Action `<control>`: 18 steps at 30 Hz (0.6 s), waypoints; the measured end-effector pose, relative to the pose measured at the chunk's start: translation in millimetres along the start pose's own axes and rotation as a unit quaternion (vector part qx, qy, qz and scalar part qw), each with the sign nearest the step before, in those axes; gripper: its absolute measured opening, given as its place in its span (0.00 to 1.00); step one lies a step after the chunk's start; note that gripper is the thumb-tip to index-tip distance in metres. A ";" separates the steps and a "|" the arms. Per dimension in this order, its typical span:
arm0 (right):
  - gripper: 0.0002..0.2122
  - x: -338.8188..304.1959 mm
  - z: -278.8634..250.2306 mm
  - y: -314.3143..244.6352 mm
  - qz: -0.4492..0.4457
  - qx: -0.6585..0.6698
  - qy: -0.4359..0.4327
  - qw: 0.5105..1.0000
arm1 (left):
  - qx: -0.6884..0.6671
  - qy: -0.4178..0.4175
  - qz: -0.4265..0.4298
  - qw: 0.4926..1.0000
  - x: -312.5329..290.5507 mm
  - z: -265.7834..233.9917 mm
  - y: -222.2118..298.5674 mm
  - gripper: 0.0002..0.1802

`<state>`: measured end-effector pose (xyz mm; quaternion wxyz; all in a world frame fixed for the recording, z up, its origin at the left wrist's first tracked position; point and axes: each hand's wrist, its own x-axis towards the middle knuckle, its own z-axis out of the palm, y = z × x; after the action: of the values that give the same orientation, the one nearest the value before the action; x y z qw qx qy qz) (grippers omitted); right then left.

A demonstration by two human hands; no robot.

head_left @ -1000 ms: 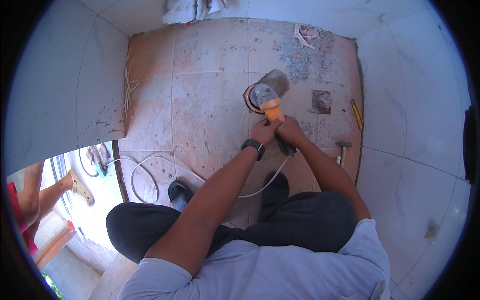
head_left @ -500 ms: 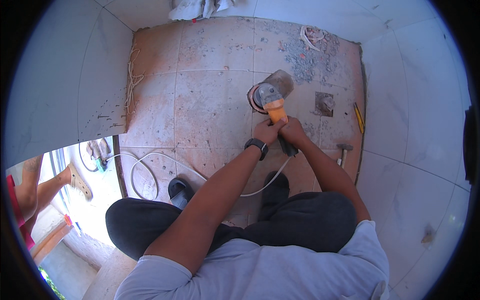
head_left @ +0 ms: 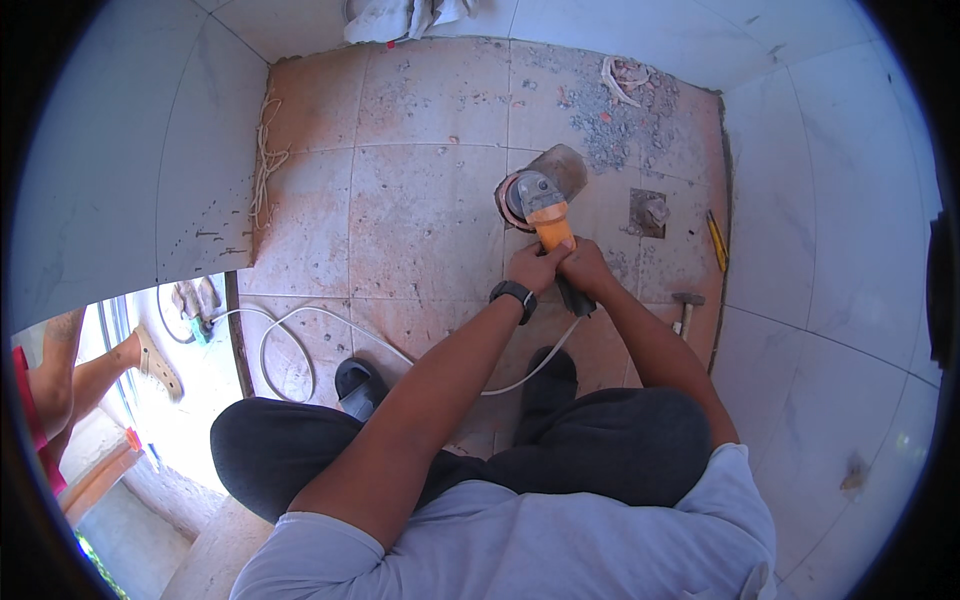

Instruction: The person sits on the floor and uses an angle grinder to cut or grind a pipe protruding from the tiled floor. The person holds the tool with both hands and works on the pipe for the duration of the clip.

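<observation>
An orange angle grinder [head_left: 551,224] with a grey head is held in front of me, its head up and away from me. My left hand [head_left: 534,266] is closed around the front of its body. Just behind and to the right, my right hand [head_left: 585,268] is closed on the grip. The disc side of the head lies against a reddish ring-shaped edge [head_left: 503,207] at floor level. Beside it shows a dull grey-brown rounded piece [head_left: 565,170], partly behind the grinder head. Whether the disc is spinning I cannot tell.
A white cord [head_left: 330,312] loops across the tiled floor from the left. Rubble [head_left: 610,130] lies at the back right near a square hole [head_left: 648,213]. A yellow cutter [head_left: 717,240] and a hammer [head_left: 686,312] lie by the right wall. A person's leg [head_left: 100,375] shows at left.
Almost nothing differs. The grinder and both hands stay in the same place, with only a very slight shift of the whole view.
</observation>
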<state>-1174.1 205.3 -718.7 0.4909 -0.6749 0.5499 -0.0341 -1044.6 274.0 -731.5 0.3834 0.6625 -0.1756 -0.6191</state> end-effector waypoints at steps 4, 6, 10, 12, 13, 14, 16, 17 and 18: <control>0.23 0.0 0.1 0.4 -0.004 0.006 -0.001 1.000 | -0.011 -0.003 -0.005 1.000 -3.0 -0.2 4.2 0.39; 0.22 0.5 0.7 0.5 -0.004 0.013 0.001 1.000 | -0.013 0.000 0.003 1.000 -4.7 -0.5 5.7 0.39; 0.22 0.6 1.3 0.4 -0.005 0.017 0.007 1.000 | -0.015 0.003 -0.007 1.000 -4.9 -1.0 6.3 0.38; 0.22 0.3 1.2 0.2 -0.006 0.016 0.008 1.000 | -0.003 0.005 0.000 1.000 -3.7 -1.0 6.0 0.37; 0.22 0.1 1.0 0.2 -0.006 0.017 0.010 1.000 | 0.006 0.005 -0.009 1.000 -3.1 -0.9 5.6 0.37; 0.22 0.2 1.0 0.1 -0.002 0.020 0.010 1.000 | 0.004 0.006 0.001 1.000 -2.8 -0.7 5.1 0.36; 0.22 0.7 0.9 0.4 -0.009 0.008 0.008 1.000 | 0.006 0.007 -0.005 1.000 -2.2 -0.4 3.8 0.36; 0.22 1.2 0.9 0.8 -0.004 0.006 0.006 1.000 | 0.000 0.006 0.004 1.000 -1.9 -0.3 2.9 0.36; 0.22 1.6 0.7 1.4 -0.014 -0.003 0.008 1.000 | -0.005 0.004 0.005 1.000 -1.4 -0.2 2.0 0.36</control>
<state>-1174.0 204.7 -720.8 0.4841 -0.6836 0.5444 -0.0447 -1044.1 273.8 -729.1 0.3910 0.6622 -0.1741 -0.6150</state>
